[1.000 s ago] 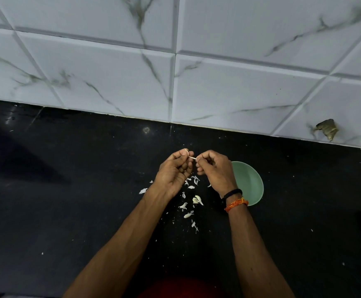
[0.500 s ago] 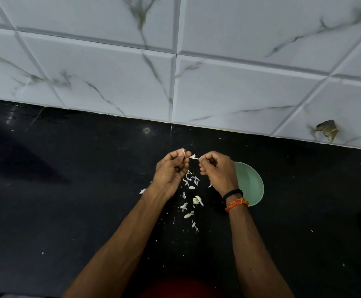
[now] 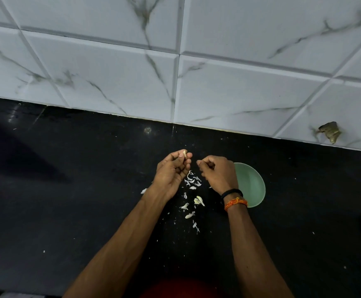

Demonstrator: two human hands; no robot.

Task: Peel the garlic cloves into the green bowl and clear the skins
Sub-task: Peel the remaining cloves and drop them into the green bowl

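Left hand (image 3: 173, 168) is pinching a garlic clove (image 3: 184, 153) up for peeling; right hand (image 3: 216, 173) is curling, seemingly holding nothing, skins (image 3: 191, 191) dropping onto the table (image 3: 67, 201).

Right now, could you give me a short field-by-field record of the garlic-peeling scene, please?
left hand: pinches a garlic clove at its fingertips
right hand: fingers curled; whether it holds anything cannot be told
green bowl: on the black counter, partly behind the right hand
skins: scattered on the counter between the hands
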